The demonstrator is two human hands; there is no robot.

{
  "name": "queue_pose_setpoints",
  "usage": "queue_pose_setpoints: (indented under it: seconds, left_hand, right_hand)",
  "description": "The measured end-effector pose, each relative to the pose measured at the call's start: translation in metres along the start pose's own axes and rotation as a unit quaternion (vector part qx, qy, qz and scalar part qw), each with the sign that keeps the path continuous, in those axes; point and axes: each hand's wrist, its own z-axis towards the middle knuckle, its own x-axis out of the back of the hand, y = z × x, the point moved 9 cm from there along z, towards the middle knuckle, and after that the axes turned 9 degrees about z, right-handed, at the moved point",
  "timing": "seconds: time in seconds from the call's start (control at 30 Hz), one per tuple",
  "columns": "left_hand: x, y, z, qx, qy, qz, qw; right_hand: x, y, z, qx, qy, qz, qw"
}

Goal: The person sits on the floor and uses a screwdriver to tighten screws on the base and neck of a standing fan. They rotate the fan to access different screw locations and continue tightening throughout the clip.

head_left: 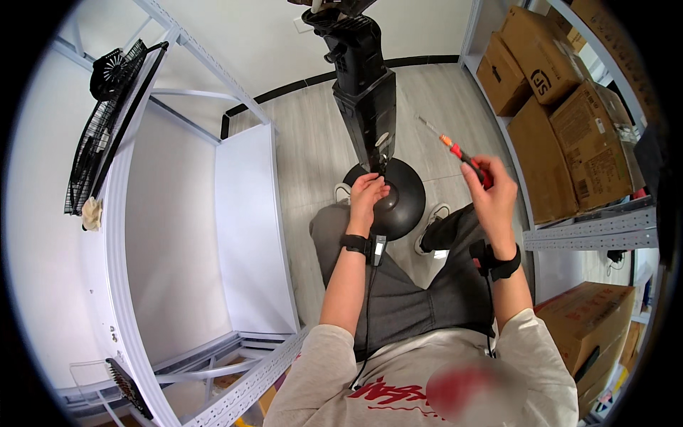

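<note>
Left hand (369, 193) reaches to the foot of a tapered black stand (365, 96), its fingers drawn close together there; whether they pinch any small part I cannot tell. Right hand (494, 186) is clamped around a screwdriver (462, 155), raised to the right of the stand and well apart from it.

Grey flooring (307, 153) runs to a dark skirting along the far wall. A pale metal rack (126, 285) rises on the left, and another rack (597, 229) on the right carries cardboard boxes (594, 146) packed up to its inner edge. The tall stand rises from the floor between the racks, nearer the floor's far edge than its upper end suggests; its narrow lower end meets a round, domed black base (405, 217) between the person's feet. A black wire grille (87, 153) is at the left rack's outer side, toward its far corner. The screwdriver has a red-and-black handle, its shaft pointing up and leftward. Black straps (355, 244) circle both wrists, a small grey device (378, 250) beside the left one.
</note>
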Motion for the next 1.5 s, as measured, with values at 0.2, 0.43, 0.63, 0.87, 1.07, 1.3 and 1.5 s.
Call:
queue_pose_setpoints:
  seconds: [0.2,0.43,0.63,0.87,1.07,1.3,1.5]
  left_hand:
    - [0.015,-0.013,0.004,0.022,0.05,-0.001,0.999]
    - [0.024,0.004,-0.002,-0.04,0.146,0.069,0.986]
    - [0.013,0.014,-0.002,-0.057,0.095,0.106,0.988]
    - [0.011,0.011,0.0,-0.035,0.079,0.095,0.992]
    - [0.016,0.003,0.005,-0.033,0.081,0.083,0.993]
    - [0.014,0.002,0.004,-0.026,0.082,0.073,0.994]
    - [0.013,0.002,0.005,-0.024,0.078,0.072,0.994]
  right_hand:
    - [0.006,-0.062,0.038,0.081,0.036,0.007,0.996]
    - [-0.005,-0.079,0.048,0.117,0.039,-0.009,0.992]
    - [-0.01,-0.088,0.052,0.134,0.035,-0.021,0.99]
    - [-0.005,-0.09,0.051,0.118,0.036,-0.029,0.992]
    - [-0.012,-0.094,0.051,0.129,0.023,-0.024,0.991]
    - [-0.015,-0.101,0.057,0.159,0.034,-0.039,0.986]
    - [-0.015,-0.108,0.058,0.17,0.029,-0.049,0.984]
